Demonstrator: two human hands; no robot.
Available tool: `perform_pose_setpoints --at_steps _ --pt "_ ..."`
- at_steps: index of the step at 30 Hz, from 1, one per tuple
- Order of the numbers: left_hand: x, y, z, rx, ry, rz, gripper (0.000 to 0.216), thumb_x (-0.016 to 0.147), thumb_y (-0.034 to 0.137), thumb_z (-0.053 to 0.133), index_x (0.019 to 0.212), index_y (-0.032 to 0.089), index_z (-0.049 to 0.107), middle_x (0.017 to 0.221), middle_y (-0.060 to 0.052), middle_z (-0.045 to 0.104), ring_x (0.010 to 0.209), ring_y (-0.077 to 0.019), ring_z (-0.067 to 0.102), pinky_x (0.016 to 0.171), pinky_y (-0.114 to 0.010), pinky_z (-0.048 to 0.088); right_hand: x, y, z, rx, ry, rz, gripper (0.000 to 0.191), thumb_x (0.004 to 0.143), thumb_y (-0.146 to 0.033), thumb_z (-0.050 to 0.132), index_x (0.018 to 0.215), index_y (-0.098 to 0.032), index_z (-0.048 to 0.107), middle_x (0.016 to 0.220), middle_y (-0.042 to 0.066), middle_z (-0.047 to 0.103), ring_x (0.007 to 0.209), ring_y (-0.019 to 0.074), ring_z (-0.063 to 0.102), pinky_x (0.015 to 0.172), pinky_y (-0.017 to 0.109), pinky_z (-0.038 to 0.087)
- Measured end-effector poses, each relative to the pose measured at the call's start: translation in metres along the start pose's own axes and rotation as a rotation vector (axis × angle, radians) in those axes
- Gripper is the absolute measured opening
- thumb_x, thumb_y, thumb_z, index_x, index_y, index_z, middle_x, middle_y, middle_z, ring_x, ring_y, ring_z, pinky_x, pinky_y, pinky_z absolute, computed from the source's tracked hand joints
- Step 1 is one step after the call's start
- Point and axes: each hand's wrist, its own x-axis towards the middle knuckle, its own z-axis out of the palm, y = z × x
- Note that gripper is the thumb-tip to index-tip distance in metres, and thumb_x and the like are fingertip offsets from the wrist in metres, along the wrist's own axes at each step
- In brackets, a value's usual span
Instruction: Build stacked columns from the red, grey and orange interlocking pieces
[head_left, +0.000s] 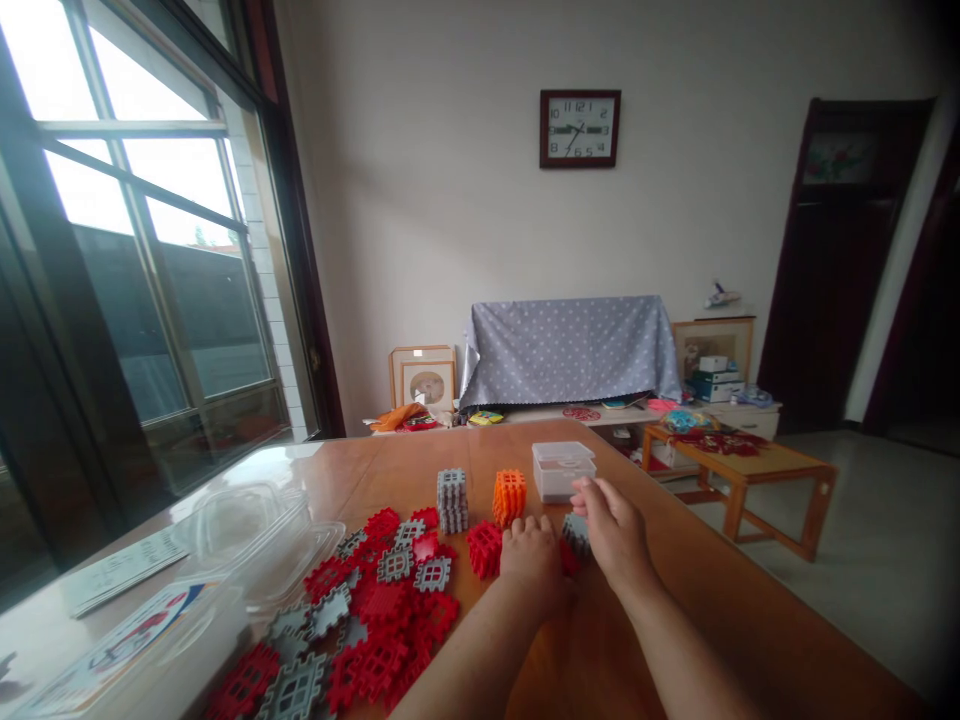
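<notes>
My left hand (531, 558) rests curled on the wooden table (675, 610), fingers closed beside a red block cube (484, 547). My right hand (611, 528) is just to its right, fingers bent around a grey interlocking piece (574, 531), with a red piece partly hidden between the two hands. A pile of flat red and grey interlocking tiles (367, 625) spreads to the left. A grey cube (452, 500) and an orange cube (509, 496) stand farther back.
A small lidded clear box (562, 469) stands behind my right hand. A clear plastic container and lid (247, 545) lie at left over printed sheets. A low wooden side table (750, 470) stands at right, a covered cabinet by the far wall, windows at left.
</notes>
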Motion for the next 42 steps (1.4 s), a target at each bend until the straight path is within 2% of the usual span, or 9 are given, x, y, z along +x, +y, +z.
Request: perform_pose_setpoints --at_steps 6,10,13,19,27,30,34,38,42 --pt "0.005 0.000 0.000 -0.052 -0.022 0.056 0.079 0.062 0.063 0.074 0.127 0.020 0.058 0.137 -0.017 0.053 0.125 -0.0383 0.051 0.106 -0.049 0.043 0.000 0.001 -0.001 0.010 0.003 -0.011 0.053 0.093 -0.066 0.045 0.096 -0.020 0.071 0.091 0.011 0.077 0.078 0.0243 0.072 0.073 0.034 0.055" --pt "0.004 0.005 0.006 -0.040 -0.092 0.063 0.069 0.072 0.059 0.066 0.128 0.019 0.057 0.135 -0.018 0.055 0.122 -0.0380 0.054 0.102 -0.051 0.046 -0.001 0.000 0.000 0.017 -0.005 -0.005 0.053 0.093 -0.066 0.046 0.096 -0.020 0.071 0.086 0.010 0.076 0.077 0.0244 0.072 0.074 0.033 0.055" --pt "-0.004 0.009 0.008 -0.007 -0.088 0.053 0.065 0.074 0.058 0.061 0.127 0.019 0.058 0.135 -0.019 0.056 0.122 -0.0397 0.053 0.099 -0.055 0.046 -0.002 -0.002 0.000 0.036 -0.005 0.006 0.053 0.092 -0.066 0.046 0.097 -0.020 0.072 0.084 0.009 0.076 0.079 0.0246 0.072 0.073 0.032 0.055" --pt "-0.042 0.005 0.009 -0.001 -0.015 0.096 0.060 0.075 0.065 0.057 0.116 0.021 0.064 0.125 -0.017 0.059 0.116 -0.0386 0.054 0.098 -0.058 0.045 -0.004 -0.003 0.000 0.014 -0.037 0.024 0.052 0.092 -0.066 0.047 0.096 -0.021 0.071 0.084 0.008 0.075 0.079 0.0240 0.072 0.073 0.032 0.054" --pt "-0.104 -0.031 0.002 -0.001 0.032 0.124 0.052 0.078 0.063 0.058 0.112 0.023 0.064 0.120 -0.013 0.061 0.113 -0.0356 0.055 0.099 -0.053 0.044 -0.018 -0.002 0.007 -0.101 -0.118 -0.101 0.049 0.095 -0.063 0.044 0.098 -0.023 0.072 0.085 0.007 0.077 0.084 0.0250 0.072 0.076 0.033 0.052" --pt "-0.120 -0.043 -0.007 -0.057 0.032 0.146 0.066 0.076 0.072 0.061 0.124 0.027 0.060 0.125 -0.011 0.061 0.117 -0.0365 0.054 0.103 -0.053 0.042 -0.027 -0.003 0.013 -0.136 -0.148 -0.175 0.049 0.095 -0.062 0.043 0.100 -0.023 0.072 0.087 0.008 0.077 0.085 0.0251 0.071 0.075 0.032 0.051" --pt "-0.135 -0.057 -0.016 -0.203 0.095 0.206 0.092 0.073 0.082 0.059 0.147 0.029 0.044 0.145 -0.010 0.053 0.132 -0.0353 0.048 0.113 -0.047 0.038 -0.033 -0.011 0.017 -0.177 -0.147 -0.233 0.048 0.093 -0.061 0.045 0.095 -0.023 0.072 0.086 0.008 0.077 0.081 0.0256 0.070 0.073 0.033 0.051" --pt "-0.146 -0.074 -0.016 -0.277 0.161 0.148 0.093 0.083 0.081 0.049 0.154 0.023 0.037 0.154 -0.012 0.047 0.138 -0.0326 0.045 0.117 -0.042 0.034 -0.035 -0.022 0.018 -0.144 -0.200 -0.165 0.042 0.085 -0.062 0.054 0.087 -0.024 0.073 0.076 0.006 0.076 0.076 0.0256 0.068 0.070 0.033 0.052" --pt "-0.154 -0.094 -0.013 -0.220 0.096 0.089 0.121 0.064 0.088 0.063 0.159 0.021 0.028 0.153 -0.017 0.048 0.141 -0.0383 0.042 0.121 -0.051 0.025 -0.050 -0.019 0.015 -0.105 -0.276 -0.076 0.039 0.080 -0.060 0.059 0.082 -0.023 0.072 0.070 0.003 0.074 0.073 0.0246 0.068 0.069 0.033 0.053"
